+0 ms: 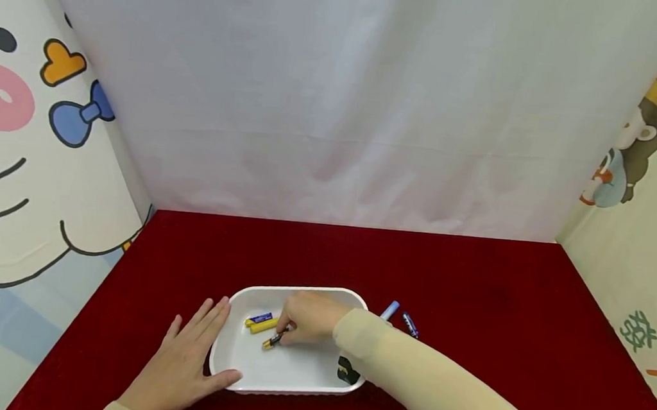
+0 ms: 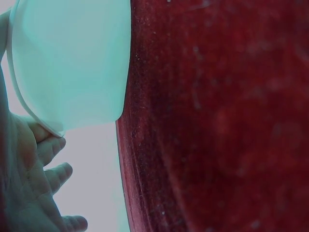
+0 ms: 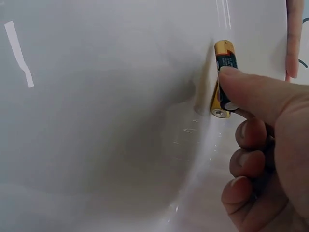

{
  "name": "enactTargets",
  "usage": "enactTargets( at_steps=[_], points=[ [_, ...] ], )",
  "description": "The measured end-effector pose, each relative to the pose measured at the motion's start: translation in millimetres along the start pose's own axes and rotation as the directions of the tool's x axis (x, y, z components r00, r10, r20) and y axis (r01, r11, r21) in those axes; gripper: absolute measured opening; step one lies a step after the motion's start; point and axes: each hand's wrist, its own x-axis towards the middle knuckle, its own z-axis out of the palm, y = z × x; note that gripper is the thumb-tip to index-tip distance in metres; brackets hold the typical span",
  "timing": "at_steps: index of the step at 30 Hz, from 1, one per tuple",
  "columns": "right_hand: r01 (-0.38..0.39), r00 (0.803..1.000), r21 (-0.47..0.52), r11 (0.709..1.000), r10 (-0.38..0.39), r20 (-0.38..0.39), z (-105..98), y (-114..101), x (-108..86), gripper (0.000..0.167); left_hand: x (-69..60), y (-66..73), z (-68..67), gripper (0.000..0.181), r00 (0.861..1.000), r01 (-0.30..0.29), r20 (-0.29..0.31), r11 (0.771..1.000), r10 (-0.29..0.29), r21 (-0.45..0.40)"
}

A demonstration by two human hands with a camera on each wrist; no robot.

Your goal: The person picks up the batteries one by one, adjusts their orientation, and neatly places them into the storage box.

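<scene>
My right hand [image 1: 309, 318] reaches into a white plastic tray [image 1: 269, 375] and pinches a black and gold battery [image 1: 275, 339] between thumb and fingers. In the right wrist view, that battery [image 3: 226, 60] tilts over a yellow one [image 3: 220, 113] lying in the tray. Two batteries lie close together near the tray's left side: a plain yellow one [image 1: 263, 326] and a blue and yellow one [image 1: 259, 319]. My left hand [image 1: 184, 360] rests against the tray's left rim with straight, spread fingers, its thumb at the front left corner. The left wrist view shows fingers touching the rim.
Right of the tray, on the dark red tablecloth [image 1: 472, 293], lie a light blue cylinder [image 1: 390, 310] and a dark blue battery [image 1: 410, 325], partly behind my right sleeve [image 1: 437, 374]. A white curtain [image 1: 336, 103] hangs behind the table, with printed cloths at both sides.
</scene>
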Motion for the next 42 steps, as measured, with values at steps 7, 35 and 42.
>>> enactTargets(
  at_steps=[7,35,42],
  points=[
    [-0.003,1.0,-0.002,1.0,0.003,0.001,4.6,1.3,0.9,0.013,0.2,-0.3,-0.4,0.104,1.0,-0.005,-0.001,1.0,0.005,-0.005],
    [-0.019,0.996,0.1,0.995,0.028,-0.085,-36.3,2.0,-23.2,0.023,1.1,2.0,-0.1,0.104,0.999,0.023,0.027,1.0,-0.023,0.0],
    [0.003,0.973,0.13,0.992,0.028,-0.23,-68.5,17.6,-69.6,0.02,2.2,2.5,-0.2,0.104,0.999,0.025,0.032,1.0,-0.025,-0.007]
  ],
)
